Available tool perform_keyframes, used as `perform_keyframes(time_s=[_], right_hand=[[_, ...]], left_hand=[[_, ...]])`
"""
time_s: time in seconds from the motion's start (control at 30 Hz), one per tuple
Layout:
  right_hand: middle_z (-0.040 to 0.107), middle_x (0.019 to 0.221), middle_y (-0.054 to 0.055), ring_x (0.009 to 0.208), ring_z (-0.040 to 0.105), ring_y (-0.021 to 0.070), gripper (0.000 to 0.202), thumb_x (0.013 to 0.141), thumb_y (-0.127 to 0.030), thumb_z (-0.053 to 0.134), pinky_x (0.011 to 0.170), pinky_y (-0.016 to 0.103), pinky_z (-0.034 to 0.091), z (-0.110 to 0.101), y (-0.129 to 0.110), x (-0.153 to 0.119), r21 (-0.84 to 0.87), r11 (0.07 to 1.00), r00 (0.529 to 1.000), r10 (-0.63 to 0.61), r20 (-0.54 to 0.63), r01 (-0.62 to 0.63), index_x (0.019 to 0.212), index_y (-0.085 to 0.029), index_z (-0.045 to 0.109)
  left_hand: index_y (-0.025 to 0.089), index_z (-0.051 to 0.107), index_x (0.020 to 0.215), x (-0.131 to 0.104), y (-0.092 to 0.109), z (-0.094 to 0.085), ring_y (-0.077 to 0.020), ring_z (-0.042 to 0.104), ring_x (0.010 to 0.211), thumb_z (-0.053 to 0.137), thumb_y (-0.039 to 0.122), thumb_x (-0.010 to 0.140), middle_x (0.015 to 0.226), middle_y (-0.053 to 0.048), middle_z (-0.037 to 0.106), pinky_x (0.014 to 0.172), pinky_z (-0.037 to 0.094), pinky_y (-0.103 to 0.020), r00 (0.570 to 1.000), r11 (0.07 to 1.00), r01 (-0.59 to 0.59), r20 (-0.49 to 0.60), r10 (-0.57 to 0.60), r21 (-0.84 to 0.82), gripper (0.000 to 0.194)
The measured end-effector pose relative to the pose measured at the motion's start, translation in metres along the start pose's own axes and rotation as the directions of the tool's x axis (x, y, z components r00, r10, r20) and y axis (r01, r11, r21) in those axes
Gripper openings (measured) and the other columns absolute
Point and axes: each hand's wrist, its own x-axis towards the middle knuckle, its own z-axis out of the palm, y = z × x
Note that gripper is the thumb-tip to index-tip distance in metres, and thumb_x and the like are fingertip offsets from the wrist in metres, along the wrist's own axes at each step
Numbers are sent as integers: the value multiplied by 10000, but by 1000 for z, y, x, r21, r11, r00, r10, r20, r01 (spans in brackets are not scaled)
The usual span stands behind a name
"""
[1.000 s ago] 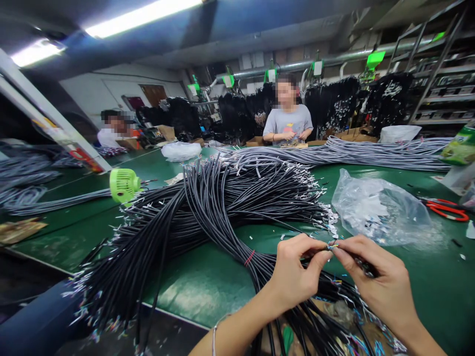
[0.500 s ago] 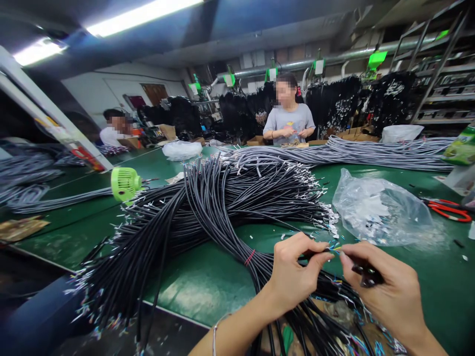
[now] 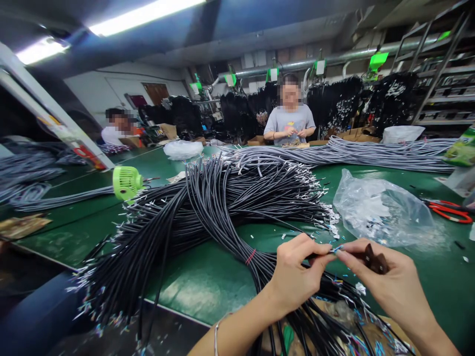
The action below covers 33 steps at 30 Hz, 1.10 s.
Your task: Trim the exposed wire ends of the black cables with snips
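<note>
My left hand (image 3: pixel 299 269) is closed in a pinch around the end of a black cable (image 3: pixel 315 256). Thin coloured wires (image 3: pixel 337 248), blue and white among them, stick out of that end. Thumb and forefinger of my right hand (image 3: pixel 389 284) meet at these wires, and a small dark brown tool (image 3: pixel 375 262) sits within the same hand. Its exact kind is hard to make out. Beneath both hands runs a bundle of black cables (image 3: pixel 237 237), bound with a red tie (image 3: pixel 251 257), their stripped ends showing coloured wires at lower right.
A large pile of black cables (image 3: pixel 178 222) covers the green table (image 3: pixel 200 291). Behind it lie grey cables (image 3: pixel 386 154). A green fan (image 3: pixel 126 183), a clear plastic bag (image 3: pixel 382 212) of scraps and red-handled scissors (image 3: pixel 451 211) surround it. A co-worker (image 3: pixel 291 121) is across the table.
My right hand has turned slightly, and the brown tool in it has tilted upward. A piece of foil now shows below the fingers. The co-worker opposite has lowered their head.
</note>
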Motion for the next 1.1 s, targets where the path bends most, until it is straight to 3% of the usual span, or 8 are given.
perform_keyframes(time_s=[0.1,0.2,0.27,0.4,0.6,0.8,0.97,1.1], right_hand=[[663,737,-17,623,601,113,53,778,-189,671,587,216,462,4,1,-4,-137,971,971,-211,-112,195,812,-230,667],[667,774,-23,678,614,103,151,794,-107,640,646,210,461,8,4,-6,-189,938,944,-313,-101,291,866,-239,650],[662,769,-22,670,611,98,161,795,-91,634,632,205,460,10,6,-6,-181,934,938,-331,-105,309,871,-233,639],[654,739,-18,637,603,97,127,786,-103,652,598,207,464,12,7,-6,-137,938,933,-336,-129,318,837,-218,635],[657,683,-20,574,599,105,105,783,-118,661,537,213,468,19,8,-7,-53,959,943,-282,-176,277,784,-222,643],[704,831,32,682,662,166,305,749,-91,657,639,275,512,17,30,-17,-432,709,731,-666,-151,557,1027,-216,654],[659,777,23,671,631,132,165,791,-73,580,576,242,470,17,20,-12,-307,837,866,-494,-73,452,914,-179,614],[630,760,10,628,590,96,159,774,-48,610,570,211,461,14,4,-5,-186,898,900,-422,-111,398,861,-180,617]], left_hand=[[96,716,776,2,0,0,-118,562,526,657,143,706,622,-53,647,488,429,-200,970,973,221,121,-212,-70,103],[82,682,724,4,0,-3,-95,520,435,606,260,765,530,-28,585,426,408,-189,803,803,553,398,-443,-222,198],[78,651,695,7,-1,-7,-86,507,410,617,348,769,506,-21,569,423,413,-189,700,668,678,549,-456,-309,282],[69,652,735,17,-5,-18,-103,565,510,696,458,703,574,-45,612,530,459,-209,654,565,720,666,-359,-403,393],[55,661,711,24,-18,-25,-81,533,475,655,545,720,551,-35,585,479,388,-188,596,597,721,754,-274,-353,489],[72,601,651,17,-27,-13,-45,454,398,732,551,624,523,-2,542,404,277,-177,614,535,750,710,-344,-389,497],[114,504,608,15,-25,-8,-35,373,426,757,492,622,531,38,456,418,265,-171,729,551,666,594,-340,-502,455],[118,492,599,15,-14,-12,-62,387,537,728,341,697,593,26,453,502,300,-182,880,783,443,376,-289,-436,339]])
